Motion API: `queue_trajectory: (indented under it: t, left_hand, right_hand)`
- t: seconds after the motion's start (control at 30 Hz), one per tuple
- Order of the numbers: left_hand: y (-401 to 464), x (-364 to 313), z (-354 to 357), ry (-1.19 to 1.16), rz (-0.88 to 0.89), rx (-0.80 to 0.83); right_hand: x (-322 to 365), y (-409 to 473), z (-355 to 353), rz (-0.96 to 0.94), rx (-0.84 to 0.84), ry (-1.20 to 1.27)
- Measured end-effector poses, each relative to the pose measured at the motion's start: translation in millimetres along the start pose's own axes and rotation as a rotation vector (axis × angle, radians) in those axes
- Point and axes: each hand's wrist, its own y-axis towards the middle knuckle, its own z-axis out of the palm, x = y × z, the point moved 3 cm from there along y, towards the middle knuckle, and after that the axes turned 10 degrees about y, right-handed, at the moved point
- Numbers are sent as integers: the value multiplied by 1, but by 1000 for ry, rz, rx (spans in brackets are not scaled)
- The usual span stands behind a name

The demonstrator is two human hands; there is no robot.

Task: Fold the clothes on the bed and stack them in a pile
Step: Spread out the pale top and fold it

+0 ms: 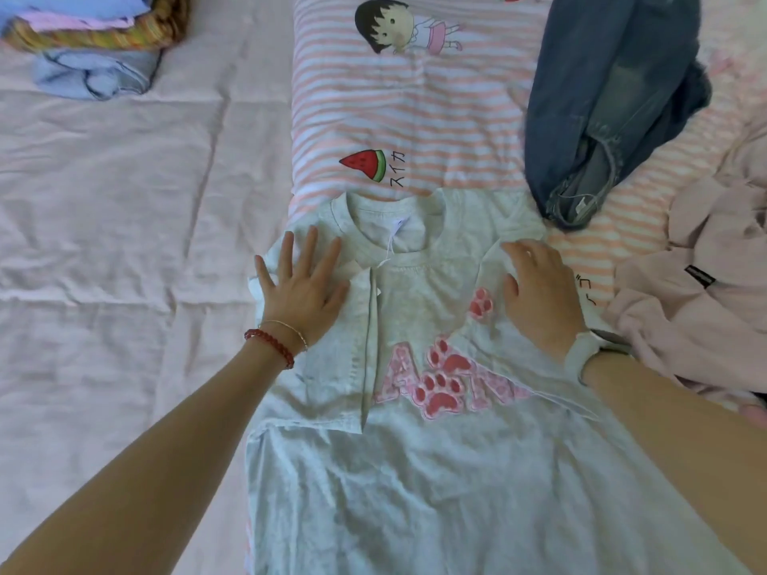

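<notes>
While both hands (301, 290) (539, 290) press the t-shirt (415, 471) — open sheet (124, 242) leftward.

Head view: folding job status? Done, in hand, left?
Done: a stack of folded clothes sits at far left. In hand: the grey paw-print T-shirt, left sleeve folded in, left hand and right hand pressing it flat. Left: the blue denim jeans and the pink crumpled garment.

Bed (103, 242) fills whole view, pale pink creased sheet. Pink-white striped cover (415, 118) with cartoon girl and watermelon print lies toward far edge. Soft daylight.
</notes>
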Motion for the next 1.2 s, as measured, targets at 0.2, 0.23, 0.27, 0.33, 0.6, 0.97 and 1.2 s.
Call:
queue_trajectory:
  t: [0.2,0.23,0.27,0.33,0.6,0.97,1.2]
  left_hand:
    - [56,35,-12,-172,-130,254]
    - [63,40,-13,-243,-174,284]
    - [67,45,-15,-275,-204,307]
    - [71,53,-17,-206,-214,320]
    - [65,46,-44,-81,-87,152]
    - [-58,2,-71,-114,227,-445]
    - [-163,-20,-66,-56,525,-385]
  right_hand:
    - [-26,87,-8,-140,279,-210]
    - [-26,96,-6,-150,348,-259]
    - [-25,103,-3,-158,404,-309]
    - [-22,113,2,-162,462,-378]
    - [-4,124,-1,-155,376,-248]
    - [-24,1,-35,-303,119,-113]
    - [-40,-86,-53,-424,242,-176]
